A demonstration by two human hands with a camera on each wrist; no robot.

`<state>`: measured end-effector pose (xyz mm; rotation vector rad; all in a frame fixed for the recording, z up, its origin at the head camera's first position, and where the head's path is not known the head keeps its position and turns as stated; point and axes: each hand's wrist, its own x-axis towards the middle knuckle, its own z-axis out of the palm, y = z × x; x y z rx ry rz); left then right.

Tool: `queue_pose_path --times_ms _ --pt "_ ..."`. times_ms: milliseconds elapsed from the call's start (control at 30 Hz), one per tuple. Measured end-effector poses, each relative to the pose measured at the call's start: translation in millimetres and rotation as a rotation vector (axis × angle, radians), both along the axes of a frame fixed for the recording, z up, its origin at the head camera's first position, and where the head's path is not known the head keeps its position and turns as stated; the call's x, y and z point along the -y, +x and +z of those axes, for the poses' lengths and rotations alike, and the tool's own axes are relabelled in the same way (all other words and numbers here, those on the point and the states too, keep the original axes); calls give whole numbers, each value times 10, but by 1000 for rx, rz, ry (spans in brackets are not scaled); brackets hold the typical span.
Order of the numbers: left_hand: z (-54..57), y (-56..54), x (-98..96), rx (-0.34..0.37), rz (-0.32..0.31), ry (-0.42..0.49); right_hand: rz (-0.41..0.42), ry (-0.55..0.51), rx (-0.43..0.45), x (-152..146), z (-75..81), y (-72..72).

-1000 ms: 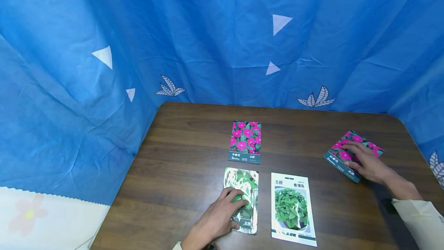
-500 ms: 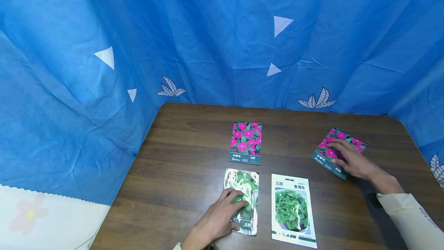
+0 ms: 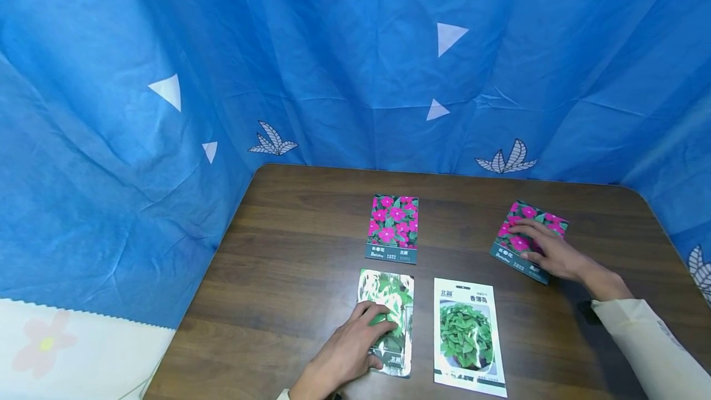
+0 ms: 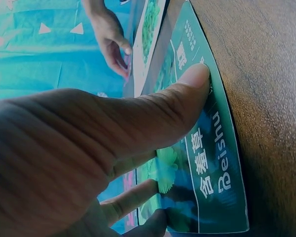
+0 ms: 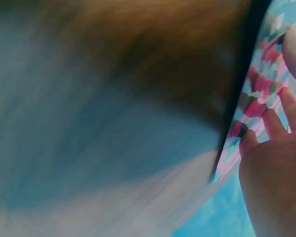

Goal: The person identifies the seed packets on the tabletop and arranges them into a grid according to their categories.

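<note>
My left hand point(image 3: 349, 347) lies over a shiny green-leaf seed packet point(image 3: 399, 289) near the front of the table. In the left wrist view, its thumb and spread fingers touch the packet's printed face, beside the dark green lettered band point(image 4: 222, 202). Over on the right, my right hand point(image 3: 561, 259) presses its fingertips on a pink-flower seed packet point(image 3: 518, 243) turned at an angle. The right wrist view has those fingers spread over the pink pattern point(image 5: 256, 98), with no finger seen hooked round an edge.
A matching pink-flower packet point(image 3: 394, 224) lies straight behind the green one. To the right of the left hand lies a white packet with a leafy plant picture point(image 3: 466, 332). Blue curtain point(image 3: 344, 66) hangs along the back and sides of the brown wooden table point(image 3: 289, 239).
My right hand has slid its pink-flower packet leftward across the table, and its angle has turned slightly. The left hand and the other packets stay where they were.
</note>
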<state>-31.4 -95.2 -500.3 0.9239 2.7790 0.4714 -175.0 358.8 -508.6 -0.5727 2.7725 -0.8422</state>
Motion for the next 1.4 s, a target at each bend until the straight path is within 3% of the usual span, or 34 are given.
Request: queue_pose_path --times_ms 200,733,933,1400 --pt "-10 2 12 -7 -1 2 22 -4 36 140 29 -62" --pt "-1 -28 8 -7 -10 16 125 -81 -4 423 57 -191" --pt "8 -22 -1 11 1 2 139 -70 32 552 58 -199" --pt "-26 -7 -3 -4 -1 0 189 -38 18 778 4 -243"
